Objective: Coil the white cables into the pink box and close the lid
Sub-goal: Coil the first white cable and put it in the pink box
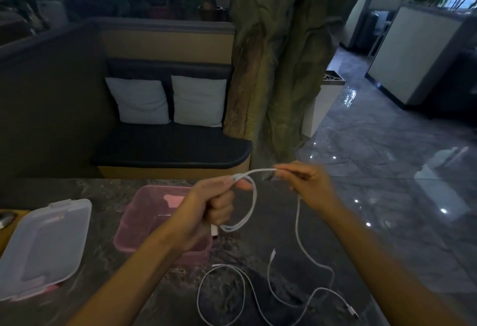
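Dark marble tabletop (271,222): left hand (216,204) fists loops of thin white cable (251,204), right hand (307,181) pinches its free length. Open pink plastic box (144,222) sits empty (seemingly); second white cable (222,289) uncoiled, clear lid (44,245) still off.

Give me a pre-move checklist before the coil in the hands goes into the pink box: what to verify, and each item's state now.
1. Pink box open: ok, nothing covers it.
2. Clear lid out of the way: ok, flat on the table left of the box.
3. Left hand holds the loops: ok, fist closed on the coil.
4. Right hand feeding cable: ok, pinching the strand.
5. Whole cable coiled: not ok, the tail trails onto the table.
6. Second cable coiled: not ok, loose.
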